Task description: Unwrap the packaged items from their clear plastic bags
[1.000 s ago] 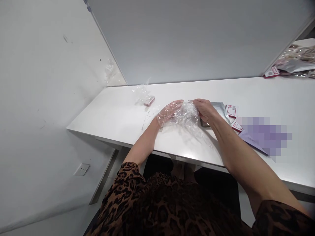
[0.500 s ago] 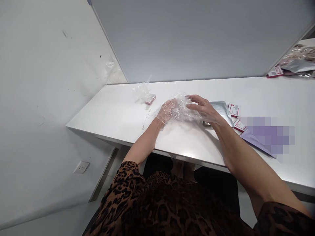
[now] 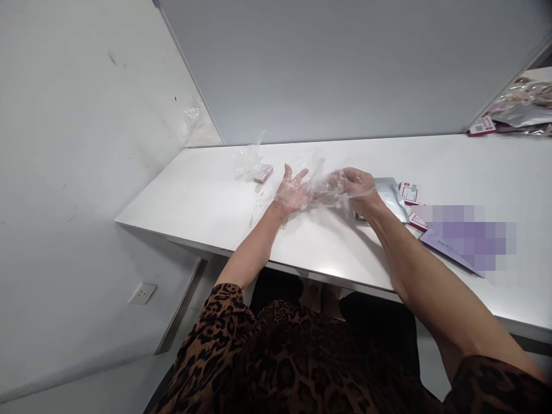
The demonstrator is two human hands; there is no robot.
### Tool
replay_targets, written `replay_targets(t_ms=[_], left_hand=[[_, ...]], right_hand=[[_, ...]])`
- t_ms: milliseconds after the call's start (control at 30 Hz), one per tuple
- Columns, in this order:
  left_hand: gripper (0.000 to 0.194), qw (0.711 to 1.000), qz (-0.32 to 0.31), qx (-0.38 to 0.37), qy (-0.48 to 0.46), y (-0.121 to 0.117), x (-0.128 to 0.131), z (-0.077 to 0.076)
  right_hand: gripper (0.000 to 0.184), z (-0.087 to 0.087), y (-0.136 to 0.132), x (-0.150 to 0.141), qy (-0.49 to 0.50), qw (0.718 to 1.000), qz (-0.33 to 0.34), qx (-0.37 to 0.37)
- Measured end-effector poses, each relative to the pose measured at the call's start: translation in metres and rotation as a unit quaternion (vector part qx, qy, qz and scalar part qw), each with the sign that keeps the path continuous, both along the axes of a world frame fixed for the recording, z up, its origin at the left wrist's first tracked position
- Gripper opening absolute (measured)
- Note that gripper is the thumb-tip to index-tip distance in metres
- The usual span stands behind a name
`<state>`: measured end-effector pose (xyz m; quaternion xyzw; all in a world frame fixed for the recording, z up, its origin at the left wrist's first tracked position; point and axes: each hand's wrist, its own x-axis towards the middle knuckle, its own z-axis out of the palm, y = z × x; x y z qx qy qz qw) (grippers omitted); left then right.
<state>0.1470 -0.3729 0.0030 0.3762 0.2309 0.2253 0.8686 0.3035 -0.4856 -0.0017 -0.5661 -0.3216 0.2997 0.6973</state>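
My left hand (image 3: pixel 294 191) is palm up over the white table, its fingers spread. Thin clear plastic film (image 3: pixel 321 187) lies crumpled over its palm and fingers; whether this is a bag or a glove I cannot tell. To the right, my right hand (image 3: pixel 356 183) pinches the other end of the film, which stretches between both hands. Just beyond the right wrist lies a silver pouch (image 3: pixel 390 198). A small object partly under that wrist is mostly hidden.
Another crumpled clear plastic piece (image 3: pixel 248 163) rests beside a small red box (image 3: pixel 264 174) at the left. Red-and-white boxes (image 3: pixel 410 192) and a purple packet (image 3: pixel 451 253), partly blurred, lie at the right. A grey panel (image 3: pixel 345 69) closes the table's back; packages (image 3: pixel 526 112) sit far right.
My right hand has closed from loosely spread fingers into a pinch on the film. The film is drawn out to the right, and my left hand's fingers have spread.
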Motion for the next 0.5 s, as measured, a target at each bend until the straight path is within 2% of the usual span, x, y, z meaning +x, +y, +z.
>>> replay_targets(t_ms=[100, 167, 267, 367, 500], left_hand=[[0.060, 0.998, 0.021, -0.049, -0.030, -0.001, -0.001, 0.003], [0.051, 0.997, 0.013, -0.052, -0.058, -0.007, -0.003, 0.007], [0.047, 0.996, -0.007, -0.040, -0.075, -0.019, -0.003, 0.013], [0.049, 0.998, -0.013, -0.034, -0.054, -0.027, -0.001, 0.016], [0.068, 0.998, 0.008, -0.025, -0.053, -0.024, 0.001, 0.015]], right_hand=[[0.021, 0.000, 0.004, 0.002, 0.085, 0.994, -0.063, 0.011], [0.020, 0.001, 0.005, 0.004, 0.112, 0.990, -0.091, 0.011], [0.021, -0.002, 0.007, 0.003, 0.119, 0.987, -0.108, 0.032], [0.018, -0.007, 0.006, -0.004, 0.082, 0.989, -0.104, 0.070], [0.018, -0.007, -0.004, -0.017, -0.076, 0.993, -0.041, 0.077]])
